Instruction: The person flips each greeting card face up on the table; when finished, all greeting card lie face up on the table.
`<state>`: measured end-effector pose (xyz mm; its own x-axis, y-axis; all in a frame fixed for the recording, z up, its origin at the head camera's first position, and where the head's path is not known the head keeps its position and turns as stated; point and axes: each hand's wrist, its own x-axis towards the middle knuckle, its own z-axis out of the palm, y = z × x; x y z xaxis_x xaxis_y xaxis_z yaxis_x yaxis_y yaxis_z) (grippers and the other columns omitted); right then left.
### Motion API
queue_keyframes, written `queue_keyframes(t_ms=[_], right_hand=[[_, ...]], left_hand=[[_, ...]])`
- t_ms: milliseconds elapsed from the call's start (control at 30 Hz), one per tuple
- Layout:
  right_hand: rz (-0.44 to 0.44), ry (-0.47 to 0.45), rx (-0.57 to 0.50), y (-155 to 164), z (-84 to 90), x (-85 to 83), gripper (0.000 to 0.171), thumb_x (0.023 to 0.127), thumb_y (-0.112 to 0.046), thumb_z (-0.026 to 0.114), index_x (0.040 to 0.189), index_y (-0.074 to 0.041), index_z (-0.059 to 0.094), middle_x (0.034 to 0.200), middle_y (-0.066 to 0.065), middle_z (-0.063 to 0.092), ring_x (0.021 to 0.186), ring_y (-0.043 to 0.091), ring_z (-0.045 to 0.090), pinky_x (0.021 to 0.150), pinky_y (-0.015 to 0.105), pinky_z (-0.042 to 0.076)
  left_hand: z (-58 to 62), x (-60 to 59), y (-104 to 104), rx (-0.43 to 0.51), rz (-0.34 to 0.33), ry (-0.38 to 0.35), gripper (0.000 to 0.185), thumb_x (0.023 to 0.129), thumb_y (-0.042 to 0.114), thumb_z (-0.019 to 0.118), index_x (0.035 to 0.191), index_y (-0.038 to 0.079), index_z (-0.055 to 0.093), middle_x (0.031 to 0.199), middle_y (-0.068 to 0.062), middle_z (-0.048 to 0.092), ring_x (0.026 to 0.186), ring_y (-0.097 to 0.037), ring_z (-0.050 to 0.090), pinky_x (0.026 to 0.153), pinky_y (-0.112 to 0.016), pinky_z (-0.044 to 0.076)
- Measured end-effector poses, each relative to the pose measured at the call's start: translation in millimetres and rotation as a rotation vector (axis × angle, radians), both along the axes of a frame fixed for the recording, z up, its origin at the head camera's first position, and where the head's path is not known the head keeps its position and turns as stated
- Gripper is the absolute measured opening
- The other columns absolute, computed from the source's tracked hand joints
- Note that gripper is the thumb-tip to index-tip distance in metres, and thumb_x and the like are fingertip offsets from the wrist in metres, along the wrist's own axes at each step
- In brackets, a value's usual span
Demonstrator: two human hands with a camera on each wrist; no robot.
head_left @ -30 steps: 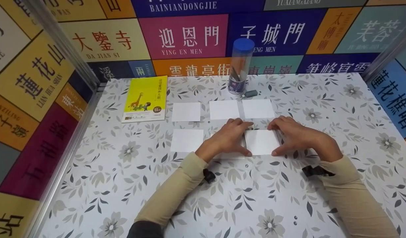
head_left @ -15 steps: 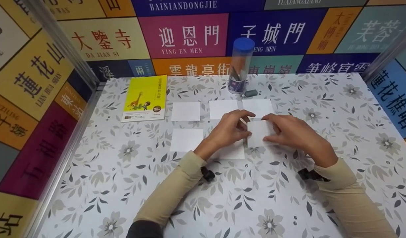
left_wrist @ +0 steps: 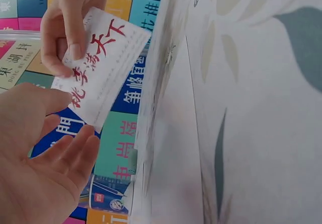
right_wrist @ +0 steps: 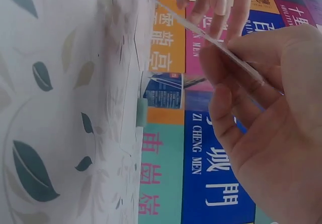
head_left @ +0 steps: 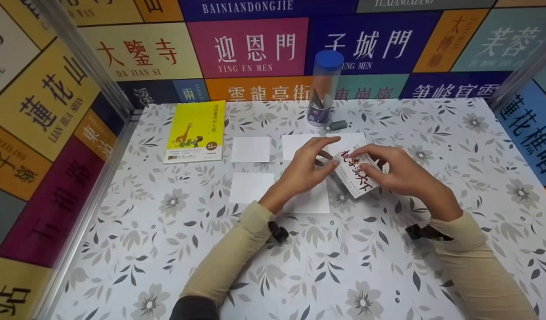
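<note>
Small white paper card with red-and-black brush lettering (head_left: pixel 356 172) now lifted off flower-print tabletop (head_left: pixel 344 275) and flipped, printed face up toward head cam. 1 s ago lay flat, blank side up, at right end of near row, both hands pressing its edges; 0.5 s ago already raised, blank side showing. So: turned over, lettering exposed, card in air between hands, above gap where it lay.

Right hand (head_left: pixel 399 173) pinches card, thumb on near edge, fingers curled over far edge; right-wrist view shows card (right_wrist: pixel 216 40) edge-on, clamped thumb vs fingers. Left hand (head_left: pixel 306 169) w/ fingers straight, loose, fingertips just touching card's left corner; left-wrist view confirms palm open (left_wrist: pixel 45 168), no real hold, card (left_wrist: pixel 103 68) carried by other hand.

Remaining blank white square cards on table, unmoved vs. earlier: two in far row visible (head_left: pixel 250 149) (head_left: pixel 299 144), third partly behind hands; near row one at left (head_left: pixel 250 187), one under left wrist (head_left: pixel 311 202).

Elsewhere: yellow paperback book w/ giraffe cover (head_left: pixel 195 132) far left; clear plastic tube w/ blue cap (head_left: pixel 324 89) at back edge, small grey eraser-like block (head_left: pixel 338 125) just beside it. Coloured sign-panel walls (head_left: pixel 248 49) all round.
</note>
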<state>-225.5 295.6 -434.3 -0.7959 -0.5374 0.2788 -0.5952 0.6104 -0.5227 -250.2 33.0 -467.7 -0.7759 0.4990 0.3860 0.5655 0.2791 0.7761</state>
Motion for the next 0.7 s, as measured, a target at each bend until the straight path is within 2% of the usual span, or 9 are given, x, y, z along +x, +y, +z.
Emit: queue_keyframes(t_ms=[67, 167, 233, 300, 367, 433, 500, 600, 700], right_hand=[[0.004, -0.040, -0.014, -0.8, 1.3, -0.1, 0.053, 0.098, -0.016, 0.065, 0.146, -0.032, 0.051, 0.120, -0.007, 0.071, 0.088, 0.006, 0.067, 0.074, 0.028, 0.054], [-0.055, -0.056, -0.023, -1.3, 1.4, -0.5, 0.067, 0.096, -0.020, 0.067, 0.154, -0.039, 0.037, 0.112, -0.005, 0.074, 0.092, 0.011, 0.070, 0.080, 0.033, 0.054], [-0.103, -0.037, -0.032, 0.2, 0.9, -1.6, 0.064, 0.095, -0.024, 0.070, 0.151, -0.040, 0.042, 0.106, -0.004, 0.074, 0.087, 0.012, 0.069, 0.078, 0.033, 0.052], [-0.149, 0.004, -0.032, 2.8, -0.7, -3.8, 0.056, 0.094, -0.026, 0.071, 0.145, -0.037, 0.051, 0.117, -0.002, 0.073, 0.096, 0.012, 0.066, 0.079, 0.034, 0.052], [-0.193, 0.045, -0.030, 6.2, -2.6, -6.2, 0.046, 0.093, -0.027, 0.073, 0.137, -0.032, 0.061, 0.124, -0.002, 0.070, 0.096, 0.011, 0.063, 0.076, 0.031, 0.051], [-0.227, 0.061, -0.031, 9.6, -5.1, -8.9, 0.041, 0.091, -0.025, 0.075, 0.132, -0.026, 0.066, 0.121, -0.002, 0.070, 0.091, 0.012, 0.061, 0.070, 0.027, 0.050], [-0.243, 0.051, -0.025, 12.7, -7.9, -11.6, 0.040, 0.090, -0.024, 0.076, 0.129, -0.023, 0.067, 0.119, -0.002, 0.067, 0.092, 0.011, 0.061, 0.071, 0.023, 0.052], [-0.238, -0.005, 0.008, 16.9, -11.4, -13.9, 0.039, 0.090, -0.024, 0.077, 0.127, -0.022, 0.067, 0.116, -0.001, 0.064, 0.089, 0.013, 0.063, 0.070, 0.022, 0.055], [-0.206, -0.082, 0.053, 21.7, -13.8, -14.6, 0.038, 0.089, -0.023, 0.078, 0.125, -0.021, 0.068, 0.117, 0.001, 0.064, 0.089, 0.015, 0.065, 0.068, 0.025, 0.055]], left_hand=[[0.0, -1.2, -1.0, -0.015, 0.007, -0.007, 0.050, 0.096, 0.017, 0.068, 0.144, 0.018, 0.054, 0.126, -0.002, 0.066, 0.092, -0.009, 0.069, 0.079, -0.020, 0.058], [0.7, -2.4, -1.7, -0.032, 0.008, -0.049, 0.035, 0.094, 0.016, 0.070, 0.129, 0.013, 0.066, 0.104, 0.000, 0.075, 0.083, -0.006, 0.068, 0.077, -0.022, 0.058], [1.0, -2.2, -1.4, -0.033, 0.010, -0.093, 0.023, 0.093, 0.017, 0.072, 0.115, 0.012, 0.072, 0.095, 0.001, 0.076, 0.082, -0.005, 0.069, 0.076, -0.020, 0.057], [0.6, -1.9, -1.2, -0.016, 0.006, -0.145, 0.016, 0.092, 0.017, 0.073, 0.106, 0.011, 0.073, 0.093, 0.001, 0.076, 0.081, -0.005, 0.070, 0.076, -0.019, 0.057], [0.0, -1.4, -1.2, 0.005, 0.002, -0.194, 0.014, 0.092, 0.016, 0.073, 0.104, 0.010, 0.071, 0.092, 0.000, 0.077, 0.081, -0.007, 0.072, 0.075, -0.019, 0.058], [-0.9, -0.6, -1.7, 0.035, -0.009, -0.242, 0.016, 0.091, 0.013, 0.073, 0.106, 0.010, 0.068, 0.091, -0.002, 0.078, 0.080, -0.009, 0.074, 0.074, -0.021, 0.059], [-1.5, 0.3, -2.1, 0.061, -0.026, -0.283, 0.024, 0.091, 0.011, 0.073, 0.113, 0.011, 0.065, 0.090, -0.004, 0.078, 0.077, -0.013, 0.075, 0.071, -0.024, 0.060], [-1.6, 2.8, -2.7, 0.072, -0.069, -0.325, 0.043, 0.090, 0.008, 0.073, 0.130, 0.018, 0.058, 0.088, -0.008, 0.079, 0.073, -0.018, 0.076, 0.067, -0.028, 0.061], [-1.3, 5.0, -1.8, 0.041, -0.102, -0.332, 0.054, 0.089, 0.007, 0.074, 0.137, 0.023, 0.055, 0.088, -0.007, 0.079, 0.073, -0.017, 0.076, 0.067, -0.027, 0.061]])
